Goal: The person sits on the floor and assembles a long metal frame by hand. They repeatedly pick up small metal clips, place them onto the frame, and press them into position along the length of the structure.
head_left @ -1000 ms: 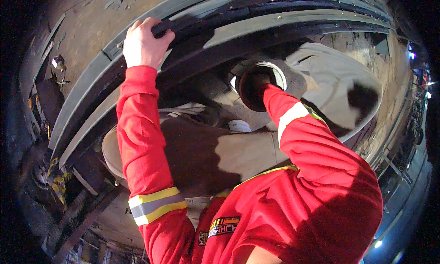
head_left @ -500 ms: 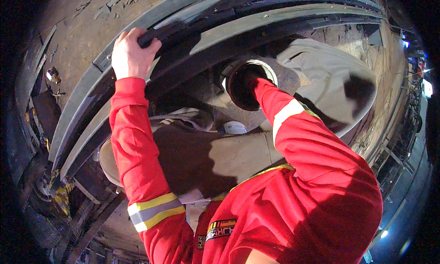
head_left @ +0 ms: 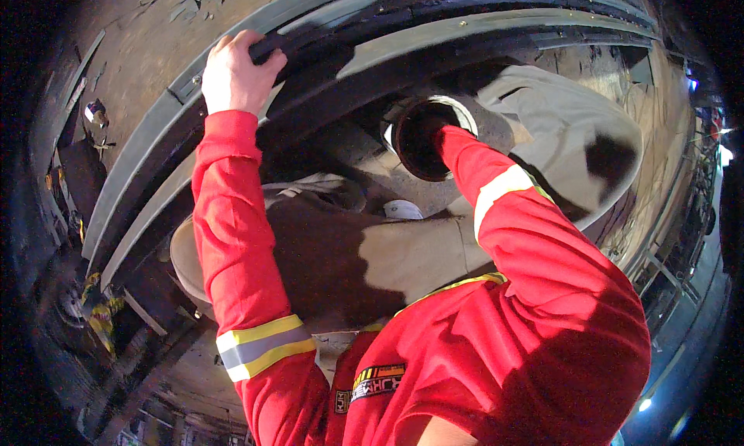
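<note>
My left hand (head_left: pixel 242 74) is closed over the edge of a long grey metal beam (head_left: pixel 147 148), its thumb and forefinger curled around a dark strip along it. My right hand (head_left: pixel 432 134) reaches down into a round bucket (head_left: pixel 468 114) with a pale rim and a dark inside. Shadow in the bucket hides its fingers and anything they hold. The bucket stands between my legs, in grey-brown trousers (head_left: pixel 418 252). A small white rounded object (head_left: pixel 403 210) shows beside the trouser leg, partly covered.
A second curved beam (head_left: pixel 403 49) with bolts runs alongside the first, with a dark gap between. Beyond lies a brown dusty surface (head_left: pixel 147 51) with flaked scraps. Yellow-and-black material (head_left: pixel 101 326) sits at lower left. Thin rods or wires (head_left: pixel 659 190) line the right side.
The whole view has shifted slightly. My left hand stays on the beam and my right hand stays in the bucket.
</note>
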Available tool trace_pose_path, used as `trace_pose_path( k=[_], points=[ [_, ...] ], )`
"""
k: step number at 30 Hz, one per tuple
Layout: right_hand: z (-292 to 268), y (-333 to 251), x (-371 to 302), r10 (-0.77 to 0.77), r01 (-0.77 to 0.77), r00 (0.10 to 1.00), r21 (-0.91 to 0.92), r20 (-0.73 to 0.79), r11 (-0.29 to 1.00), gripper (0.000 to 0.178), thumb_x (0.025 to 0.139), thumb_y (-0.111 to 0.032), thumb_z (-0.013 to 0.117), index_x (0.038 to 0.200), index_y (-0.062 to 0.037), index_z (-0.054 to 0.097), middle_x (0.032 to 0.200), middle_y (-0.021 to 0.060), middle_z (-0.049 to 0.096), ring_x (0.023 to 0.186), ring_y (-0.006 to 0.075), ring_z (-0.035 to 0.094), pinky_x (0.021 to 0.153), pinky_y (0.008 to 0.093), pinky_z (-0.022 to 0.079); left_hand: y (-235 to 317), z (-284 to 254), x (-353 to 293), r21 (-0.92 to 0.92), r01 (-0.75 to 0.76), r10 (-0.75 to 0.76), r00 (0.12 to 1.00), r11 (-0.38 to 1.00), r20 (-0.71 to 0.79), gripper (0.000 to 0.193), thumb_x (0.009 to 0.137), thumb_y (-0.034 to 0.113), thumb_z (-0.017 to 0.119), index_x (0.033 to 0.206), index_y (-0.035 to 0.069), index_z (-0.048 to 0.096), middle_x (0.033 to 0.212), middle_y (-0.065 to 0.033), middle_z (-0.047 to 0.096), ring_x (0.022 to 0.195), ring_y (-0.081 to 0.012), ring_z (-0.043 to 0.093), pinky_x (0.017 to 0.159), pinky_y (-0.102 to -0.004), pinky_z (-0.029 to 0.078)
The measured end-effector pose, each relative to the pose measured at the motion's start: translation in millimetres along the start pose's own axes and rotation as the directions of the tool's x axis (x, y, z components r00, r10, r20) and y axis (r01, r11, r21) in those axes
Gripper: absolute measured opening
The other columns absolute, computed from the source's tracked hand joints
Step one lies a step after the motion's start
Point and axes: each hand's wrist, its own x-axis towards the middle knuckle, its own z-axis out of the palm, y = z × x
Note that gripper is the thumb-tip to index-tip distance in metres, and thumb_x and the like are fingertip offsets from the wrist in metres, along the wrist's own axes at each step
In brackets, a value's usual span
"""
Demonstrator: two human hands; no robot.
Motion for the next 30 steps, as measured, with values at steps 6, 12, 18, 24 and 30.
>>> trace_pose_path(
  k=[6, 12, 18, 24, 30],
  points=[
    [-2.2, 12.9, 3.2, -0.002, 0.003, 1.0, -0.029, 0.011, 1.0, 0.042, 0.093, -0.026, 0.038, 0.128, -0.0093, 0.054, 0.136, 0.015, 0.048, 0.124, 0.0296, 0.048, 0.104, 0.0426, 0.037, 2.2, 2.2, 0.6, -0.003, -0.001, 0.001, 1.0, 1.0, 0.003, 0.035, 0.067, 0.031, 0.073, 0.093, 0.009, 0.068, 0.088, -0.0138, 0.063, 0.089, -0.0308, 0.061, 0.08, -0.039, 0.05],
    [12.8, 19.0, 3.6, -0.043, 0.045, 0.999, -0.101, 0.02, 0.994, 0.042, 0.093, -0.026, 0.038, 0.128, -0.0092, 0.054, 0.136, 0.015, 0.048, 0.124, 0.0296, 0.047, 0.104, 0.0427, 0.037, -3.3, 4.2, 0.5, -0.005, -0.025, 0.025, 0.999, 1.0, -0.03, 0.035, 0.067, 0.032, 0.073, 0.093, 0.009, 0.069, 0.089, -0.0136, 0.064, 0.089, -0.0312, 0.061, 0.08, -0.0399, 0.05],
    [42.4, 27.6, -1.7, -0.081, 0.083, 0.996, -0.163, 0.022, 0.983, 0.042, 0.093, -0.025, 0.038, 0.128, -0.0092, 0.054, 0.136, 0.0149, 0.048, 0.124, 0.0296, 0.047, 0.104, 0.0428, 0.037, 1.1, 7.5, 2.6, -0.018, -0.034, 0.033, 0.999, 0.999, -0.029, 0.035, 0.066, 0.032, 0.072, 0.093, 0.01, 0.069, 0.088, -0.0132, 0.064, 0.089, -0.0312, 0.061, 0.08, -0.0395, 0.05],
    [26.6, 13.5, -2.6, -0.056, 0.135, 0.962, -0.285, 0.267, 0.949, 0.042, 0.093, -0.024, 0.038, 0.129, -0.008, 0.054, 0.137, 0.0165, 0.046, 0.126, 0.0313, 0.045, 0.106, 0.0424, 0.035, -2.0, 7.2, 1.7, -0.029, -0.042, 0.042, 0.999, 0.999, -0.025, 0.035, 0.065, 0.031, 0.072, 0.093, 0.01, 0.069, 0.087, -0.0134, 0.063, 0.088, -0.031, 0.061, 0.079, -0.0394, 0.05],
    [38.2, 15.7, -3.4, -0.111, 0.161, 0.981, -0.346, 0.158, 0.924, 0.043, 0.093, -0.026, 0.039, 0.13, -0.0081, 0.052, 0.137, 0.0142, 0.046, 0.129, 0.0297, 0.04, 0.11, 0.0407, 0.028, 0.3, 5.8, 3.0, -0.02, -0.028, 0.027, 0.999, 0.999, -0.027, 0.034, 0.065, 0.031, 0.072, 0.091, 0.01, 0.069, 0.086, -0.0135, 0.063, 0.088, -0.0312, 0.061, 0.079, -0.0394, 0.05]
  ],
)
